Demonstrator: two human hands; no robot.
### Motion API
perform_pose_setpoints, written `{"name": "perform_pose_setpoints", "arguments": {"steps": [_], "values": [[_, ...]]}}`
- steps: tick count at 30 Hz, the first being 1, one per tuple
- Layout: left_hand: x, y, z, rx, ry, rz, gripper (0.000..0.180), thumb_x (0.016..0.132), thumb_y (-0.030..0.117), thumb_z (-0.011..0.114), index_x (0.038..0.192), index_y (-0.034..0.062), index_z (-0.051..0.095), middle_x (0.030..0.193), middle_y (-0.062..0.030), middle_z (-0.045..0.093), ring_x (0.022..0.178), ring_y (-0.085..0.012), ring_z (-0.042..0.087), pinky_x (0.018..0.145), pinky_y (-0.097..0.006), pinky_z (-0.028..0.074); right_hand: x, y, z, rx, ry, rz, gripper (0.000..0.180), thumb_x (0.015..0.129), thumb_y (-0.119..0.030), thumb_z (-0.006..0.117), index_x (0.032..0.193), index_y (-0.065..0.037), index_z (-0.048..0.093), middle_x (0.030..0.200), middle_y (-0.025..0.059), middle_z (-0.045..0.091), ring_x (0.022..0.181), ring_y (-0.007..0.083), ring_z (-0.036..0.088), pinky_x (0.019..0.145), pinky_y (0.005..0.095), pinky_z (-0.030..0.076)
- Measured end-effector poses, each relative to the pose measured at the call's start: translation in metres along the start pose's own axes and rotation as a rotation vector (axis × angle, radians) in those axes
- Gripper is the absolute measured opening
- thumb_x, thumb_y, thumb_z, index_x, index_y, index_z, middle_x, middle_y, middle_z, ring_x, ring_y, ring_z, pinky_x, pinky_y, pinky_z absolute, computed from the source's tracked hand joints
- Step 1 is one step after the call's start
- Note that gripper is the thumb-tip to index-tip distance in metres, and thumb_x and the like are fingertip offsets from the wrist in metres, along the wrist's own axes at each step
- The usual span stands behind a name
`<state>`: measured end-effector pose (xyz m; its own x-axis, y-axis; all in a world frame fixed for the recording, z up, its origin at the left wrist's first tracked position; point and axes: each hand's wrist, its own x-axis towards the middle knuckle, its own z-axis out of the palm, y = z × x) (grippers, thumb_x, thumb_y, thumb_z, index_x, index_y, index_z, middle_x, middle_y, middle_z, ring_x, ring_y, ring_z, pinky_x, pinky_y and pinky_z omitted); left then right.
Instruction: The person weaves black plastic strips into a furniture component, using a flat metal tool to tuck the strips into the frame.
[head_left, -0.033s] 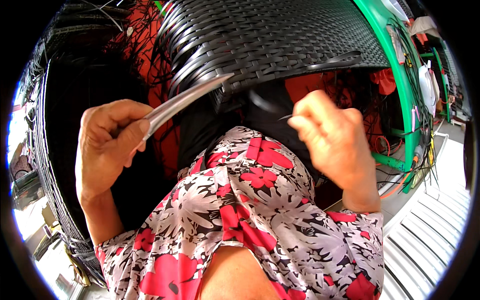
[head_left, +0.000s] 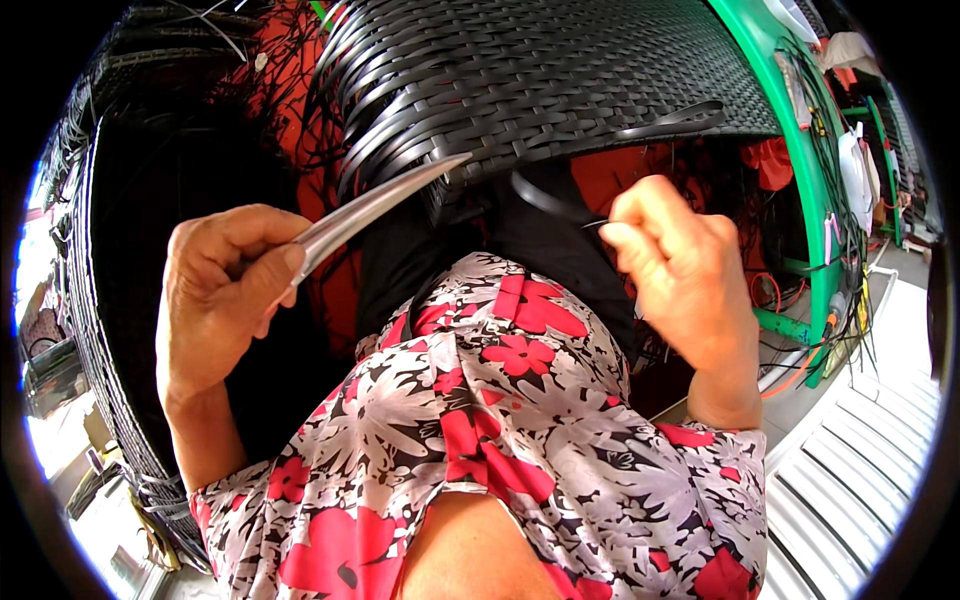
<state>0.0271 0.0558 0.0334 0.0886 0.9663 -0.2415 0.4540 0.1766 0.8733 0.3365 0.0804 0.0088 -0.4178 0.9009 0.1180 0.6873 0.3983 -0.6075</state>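
Note:
My left hand point(head_left: 212, 300) is closed around the lower end of a curved, pointed metal tool point(head_left: 372, 203). The tool's tip reaches the lower left corner of a black woven panel point(head_left: 590, 70); whether it touches the weave I cannot tell. On the other side, my right hand point(head_left: 685, 280) pinches the end of a flat black plastic strip point(head_left: 550, 203) between thumb and forefinger. From there the strip curves left toward the panel's lower edge, where its far end is hard to follow. Loose strip ends fan out along the panel's left side.
A green frame point(head_left: 775, 70) curves down the right side of the panel. At the left stands a large dark woven piece point(head_left: 95, 300). Black strips point(head_left: 265, 90) lie tangled over a red surface. White slats point(head_left: 860, 470) stretch across the lower right.
My right hand has shifted slightly to the right, and the strip in it shows more clearly. The left hand and metal tool have moved only a little to the right.

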Motion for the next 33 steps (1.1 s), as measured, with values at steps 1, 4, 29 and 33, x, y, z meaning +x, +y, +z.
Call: {"name": "perform_pose_setpoints", "arguments": {"steps": [1, 4, 29, 33], "values": [[-0.001, -0.001, 0.001, 0.01, -0.01, -0.007, 0.012, 0.083, 0.004, 0.059, 0.089, -0.0048, 0.066, 0.055, -0.002, 0.054, 0.04, -0.0026, 0.042, 0.037, -0.017, 0.03, -0.002, 0.01, -0.003, -0.009, 0.023, 0.0, 0.011, 0.085, -0.002, 0.06, 0.079, -0.001, 0.051, 0.056, 0.0049, 0.053, 0.049, 0.0119, 0.053, 0.046, 0.0264, 0.04], [-0.003, -0.002, 0.007, 0.004, -0.011, -0.016, 0.013, 0.083, 0.004, 0.058, 0.089, -0.0046, 0.066, 0.055, -0.0023, 0.054, 0.04, -0.0029, 0.043, 0.037, -0.018, 0.031, -0.008, 0.026, -0.01, -0.008, 0.075, 0.085, 0.014, 0.084, -0.004, 0.062, 0.08, -0.003, 0.049, 0.059, 0.0116, 0.053, 0.052, 0.0291, 0.057, 0.048, 0.0349, 0.042], [0.01, 0.076, 0.032, 0.297, -0.08, -0.202, 0.037, 0.079, -0.002, 0.044, 0.11, -0.0018, 0.065, 0.048, -0.0023, 0.05, 0.032, -0.0038, 0.039, 0.033, -0.017, 0.031, -0.023, 0.058, -0.02, 0.379, 0.07, 0.147, 0.013, 0.082, 0.0, 0.064, 0.078, 0.0, 0.051, 0.061, 0.0021, 0.049, 0.053, 0.0073, 0.044, 0.05, 0.0217, 0.035], [0.0, 0.073, 0.034, 0.352, -0.023, -0.103, 0.038, 0.082, -0.004, 0.041, 0.111, 0.0003, 0.064, 0.049, -0.0009, 0.049, 0.033, -0.0036, 0.038, 0.033, -0.017, 0.031, -0.024, 0.06, -0.026, 0.437, 0.106, 0.146, 0.013, 0.082, 0.001, 0.064, 0.079, 0.001, 0.052, 0.063, 0.001, 0.05, 0.054, 0.0065, 0.045, 0.051, 0.0209, 0.035]]}}
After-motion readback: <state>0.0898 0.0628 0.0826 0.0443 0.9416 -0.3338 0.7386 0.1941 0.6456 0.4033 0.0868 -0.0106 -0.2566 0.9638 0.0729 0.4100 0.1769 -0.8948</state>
